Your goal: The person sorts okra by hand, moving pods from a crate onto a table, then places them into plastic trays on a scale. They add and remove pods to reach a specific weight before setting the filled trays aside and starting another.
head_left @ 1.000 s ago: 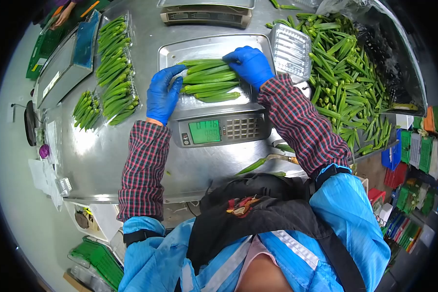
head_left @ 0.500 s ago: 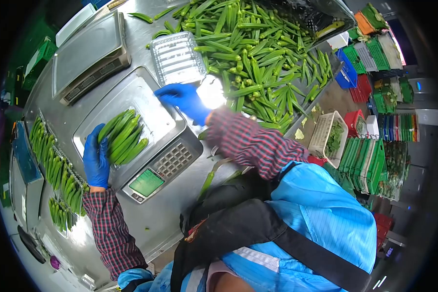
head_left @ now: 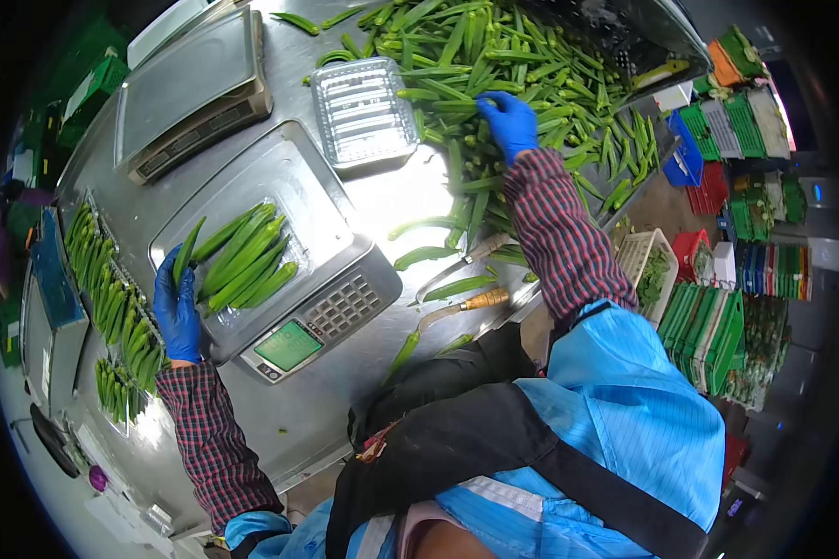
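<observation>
My left hand (head_left: 176, 312), in a blue glove, is closed on one okra pod (head_left: 188, 252) at the left edge of the scale. Beside it, a bunch of okra (head_left: 244, 261) lies in a clear tray on the scale's metal pan (head_left: 319, 219). The scale's green display (head_left: 289, 345) is lit, but I cannot read its figures. My right hand (head_left: 510, 126), also gloved, is at the okra pile (head_left: 541, 70), its fingertips pinched around a pod there. An unfilled clear plastic tray (head_left: 365, 112) lies between the scale and the pile.
Two knives with wooden handles (head_left: 487, 298) lie near the table's front edge among loose pods. Filled okra trays (head_left: 112, 307) line the left side. A second scale (head_left: 196, 93) stands behind the first. Crates (head_left: 699, 317) are stacked off the table to the right.
My right hand has moved right, from beside the scale and clear tray to the pile. My left hand has drawn one pod apart from the bunch. The view has shifted slightly.
</observation>
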Demonstrator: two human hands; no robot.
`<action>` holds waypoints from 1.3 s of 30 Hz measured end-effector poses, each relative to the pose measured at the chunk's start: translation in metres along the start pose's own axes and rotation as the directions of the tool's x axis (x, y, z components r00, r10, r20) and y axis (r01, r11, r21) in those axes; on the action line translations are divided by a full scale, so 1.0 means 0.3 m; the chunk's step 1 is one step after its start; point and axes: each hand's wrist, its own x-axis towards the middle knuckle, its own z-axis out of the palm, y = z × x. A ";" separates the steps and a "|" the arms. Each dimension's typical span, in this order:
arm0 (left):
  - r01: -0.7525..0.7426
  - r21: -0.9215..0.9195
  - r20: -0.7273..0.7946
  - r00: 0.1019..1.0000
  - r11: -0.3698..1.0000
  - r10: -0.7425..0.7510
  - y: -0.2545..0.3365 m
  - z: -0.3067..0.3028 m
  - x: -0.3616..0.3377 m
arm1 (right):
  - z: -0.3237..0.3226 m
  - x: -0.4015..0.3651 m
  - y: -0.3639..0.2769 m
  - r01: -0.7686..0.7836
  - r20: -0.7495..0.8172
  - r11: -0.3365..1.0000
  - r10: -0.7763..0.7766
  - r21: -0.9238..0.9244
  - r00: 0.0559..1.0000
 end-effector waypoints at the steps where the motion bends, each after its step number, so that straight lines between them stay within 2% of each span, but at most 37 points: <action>1: 0.010 -0.003 -0.014 1.000 1.000 -0.010 -0.007 -0.011 -0.004 | -0.010 -0.004 0.003 -0.070 -0.081 0.979 0.086 0.192 0.993; 2: 0.011 -0.028 0.005 1.000 1.000 -0.011 -0.014 -0.024 -0.010 | -0.025 -0.023 -0.010 -0.062 -0.069 0.980 0.076 0.187 0.995; 3: 0.011 -0.055 0.024 1.000 0.998 -0.009 -0.021 -0.033 -0.015 | -0.052 -0.053 -0.038 -0.103 -0.069 0.890 0.148 0.445 0.987; 4: 0.004 -0.073 0.014 1.000 0.997 -0.003 -0.024 -0.036 -0.021 | -0.077 -0.073 -0.062 -0.131 -0.047 0.731 0.217 0.670 0.975; 5: 0.012 -0.077 -0.002 1.000 0.997 -0.012 -0.031 -0.033 -0.025 | -0.099 -0.082 -0.070 -0.128 -0.036 0.735 0.203 0.666 0.978; 7: 0.056 -0.096 0.000 0.998 0.994 -0.057 -0.037 -0.038 -0.032 | -0.106 -0.092 -0.093 -0.276 0.091 0.563 0.334 0.779 0.938; 9: 0.011 -0.132 -0.030 0.999 0.991 -0.015 -0.014 -0.028 -0.033 | -0.064 -0.126 -0.237 -0.307 0.272 0.392 0.143 0.867 0.952; 10: -0.006 -0.114 -0.050 0.999 0.993 0.000 -0.024 -0.033 -0.033 | -0.022 -0.136 -0.315 -0.346 0.358 0.405 0.049 0.847 0.933; 13: -0.058 -0.096 -0.091 0.995 0.994 0.050 -0.026 -0.021 -0.022 | 0.093 -0.203 -0.596 -0.390 0.497 0.498 -0.098 0.775 0.862; 15: -0.076 -0.218 -0.105 0.993 0.973 0.054 -0.033 -0.003 -0.025 | 0.164 -0.246 -0.750 -0.422 0.617 0.554 -0.225 0.718 0.754; 17: -0.078 -0.243 -0.126 0.991 0.967 0.048 -0.023 0.016 -0.035 | 0.253 -0.281 -0.860 -0.394 0.624 0.575 -0.278 0.717 0.730; 19: -0.129 -0.313 -0.151 0.985 0.941 0.085 -0.046 0.029 -0.037 | 0.328 -0.298 -0.924 -0.440 0.692 0.631 -0.221 0.639 0.688; 21: -0.098 -0.374 -0.141 0.989 0.922 0.048 -0.058 0.034 -0.037 | 0.371 -0.312 -0.960 -0.421 0.682 0.651 -0.207 0.631 0.701; 23: -0.092 -0.333 -0.114 0.992 0.939 0.057 -0.065 0.039 -0.037 | 0.391 -0.320 -0.976 -0.364 0.613 0.737 -0.085 0.569 0.785; 24: -0.116 -0.357 -0.141 0.988 0.927 0.069 -0.080 0.049 -0.032 | 0.403 -0.320 -0.961 -0.169 0.507 0.857 -0.120 0.487 0.854; 25: -0.114 -0.364 -0.151 0.987 0.924 0.062 -0.089 0.049 -0.026 | 0.410 -0.321 -0.943 -0.163 0.513 0.862 -0.125 0.480 0.850; 26: -0.143 -0.240 -0.154 0.982 0.960 0.107 -0.088 0.046 -0.019 | 0.412 -0.323 -0.924 0.191 0.335 0.942 -0.281 0.277 0.900; 27: -0.168 -0.111 -0.148 0.977 0.980 0.151 -0.085 0.045 -0.020 | 0.414 -0.325 -0.903 0.484 0.193 0.875 -0.473 -0.007 0.859; 28: -0.161 -0.114 -0.136 0.980 0.980 0.145 -0.079 0.046 -0.023 | 0.415 -0.319 -0.883 0.607 0.090 0.791 -0.611 0.071 0.786; 29: -0.159 -0.117 -0.135 0.981 0.980 0.143 -0.085 0.050 -0.023 | 0.415 -0.318 -0.880 0.606 0.093 0.792 -0.610 0.068 0.787; 31: -0.147 -0.055 -0.121 0.983 0.988 0.140 -0.099 0.054 -0.018 | 0.415 -0.320 -0.878 0.700 0.157 0.675 -0.737 0.233 0.658; 33: -0.151 -0.010 -0.105 0.983 0.988 0.149 -0.098 0.053 -0.018 | 0.422 -0.324 -0.874 0.681 0.155 0.692 -0.720 0.242 0.677; 35: -0.159 0.037 -0.097 0.982 0.987 0.162 -0.101 0.047 -0.014 | 0.426 -0.316 -0.873 0.584 0.303 0.765 -0.644 0.272 0.703; 37: -0.173 0.092 -0.081 0.980 0.981 0.181 -0.107 0.047 -0.015 | 0.430 -0.320 -0.865 0.607 0.267 0.741 -0.671 0.288 0.692; 39: -0.189 0.055 -0.119 0.974 0.980 0.194 -0.103 0.042 -0.016 | 0.428 -0.316 -0.862 0.631 0.229 0.714 -0.697 0.302 0.679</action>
